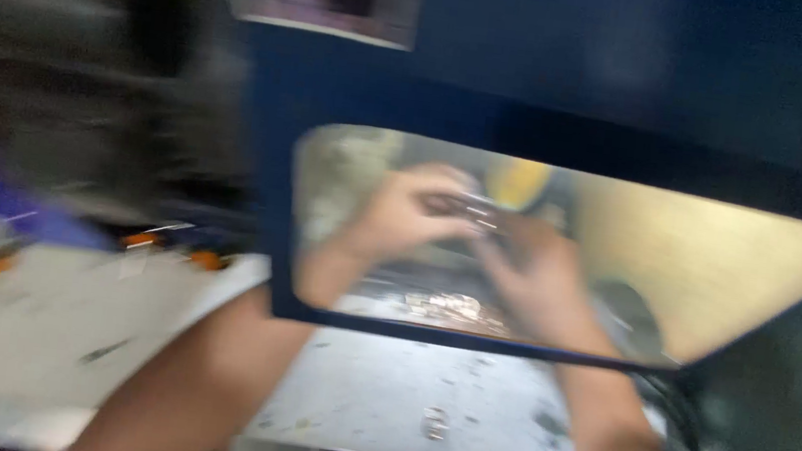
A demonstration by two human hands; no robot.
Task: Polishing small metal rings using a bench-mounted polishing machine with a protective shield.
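Observation:
The picture is strongly blurred. Both my arms reach under a dark blue machine guard with a see-through window [719, 262]. Behind that window my left hand [408, 211] and my right hand [537, 271] meet on a small shiny metal part [473, 209]. The fingers of both hands curl around it, but the blur hides the exact grip. Under the hands lies a small heap of metal pieces [447, 308] on the grey machine table [372, 394]. A yellow round shape [517, 180] sits just behind the hands.
The dark blue machine body [640, 71] fills the top and right. A light grey bench [58, 317] with orange bits [206, 259] lies to the left. Loose scraps [436, 421] dot the table near its front edge.

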